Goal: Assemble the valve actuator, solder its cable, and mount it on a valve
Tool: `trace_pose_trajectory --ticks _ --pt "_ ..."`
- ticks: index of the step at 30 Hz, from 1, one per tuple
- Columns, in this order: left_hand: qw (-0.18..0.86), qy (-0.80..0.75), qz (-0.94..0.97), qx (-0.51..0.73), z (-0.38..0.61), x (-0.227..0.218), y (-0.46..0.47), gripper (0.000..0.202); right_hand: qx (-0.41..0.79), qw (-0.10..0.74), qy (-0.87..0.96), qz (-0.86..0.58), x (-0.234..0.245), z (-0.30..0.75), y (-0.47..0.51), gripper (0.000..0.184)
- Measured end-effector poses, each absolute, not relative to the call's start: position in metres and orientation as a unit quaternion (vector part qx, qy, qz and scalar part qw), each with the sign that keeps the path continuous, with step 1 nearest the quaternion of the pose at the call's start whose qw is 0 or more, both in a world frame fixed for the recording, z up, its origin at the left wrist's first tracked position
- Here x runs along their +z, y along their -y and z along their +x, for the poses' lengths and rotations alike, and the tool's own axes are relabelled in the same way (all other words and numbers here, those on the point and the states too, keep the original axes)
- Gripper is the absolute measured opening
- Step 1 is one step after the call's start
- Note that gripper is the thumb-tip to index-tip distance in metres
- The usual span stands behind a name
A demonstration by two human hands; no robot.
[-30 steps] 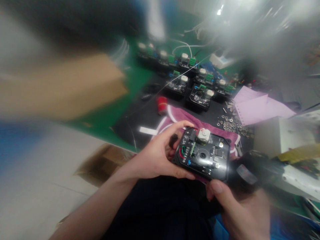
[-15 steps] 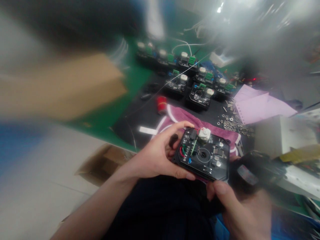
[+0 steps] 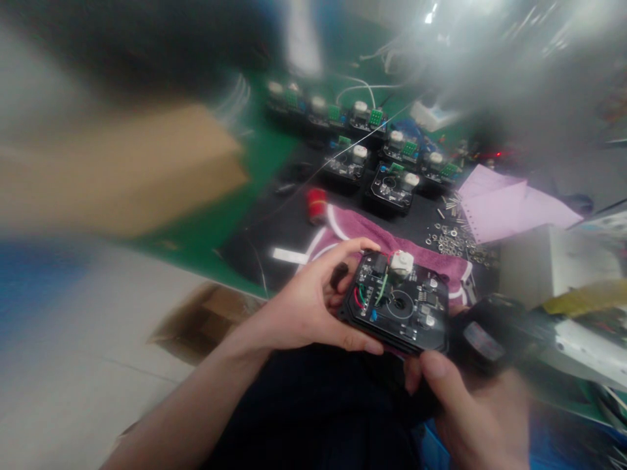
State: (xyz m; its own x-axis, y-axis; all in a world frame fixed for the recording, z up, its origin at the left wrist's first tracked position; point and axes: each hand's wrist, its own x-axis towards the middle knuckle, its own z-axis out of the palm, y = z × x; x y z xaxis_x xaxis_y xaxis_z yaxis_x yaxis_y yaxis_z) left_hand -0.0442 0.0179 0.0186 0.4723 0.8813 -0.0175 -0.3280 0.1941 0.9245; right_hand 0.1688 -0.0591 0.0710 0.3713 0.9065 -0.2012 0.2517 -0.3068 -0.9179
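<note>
My left hand (image 3: 313,303) is closed around the left side of a black square housing with a circuit board (image 3: 406,320) in it, thumb along the near edge. The board faces up, tilted slightly, and carries a white round component (image 3: 402,262), a small upright green board (image 3: 382,288) and red and green wires. At the near right corner, my right hand (image 3: 470,405) has its thumb against or very close to the housing. A black rounded body with a pale label (image 3: 482,339) lies over the right fingers; its kind and how it is gripped are unclear.
Several similar board units (image 3: 394,186) stand on a black mat beyond a purple towel (image 3: 372,228). A red spool (image 3: 316,203) sits left of them. Loose metal nuts and spacers (image 3: 453,241) lie beside pink paper (image 3: 499,202). A cardboard box (image 3: 206,320) is below the table edge.
The housing has tilted slightly in my hands, so the small upright green board appears more edge-on. My right hand has shifted very slightly; the surroundings are the same.
</note>
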Motion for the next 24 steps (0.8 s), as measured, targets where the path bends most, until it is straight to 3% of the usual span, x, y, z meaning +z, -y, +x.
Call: trace_pose_trajectory --ticks 14,24 --pt "0.721 -0.305 0.459 0.421 -0.043 0.020 -0.017 0.107 0.403 0.426 0.392 -0.709 0.073 0.162 0.060 0.045" --pt "0.721 -0.289 0.457 0.434 -0.044 0.019 -0.017 0.107 0.366 0.436 0.422 -0.705 0.060 0.170 0.062 0.056"
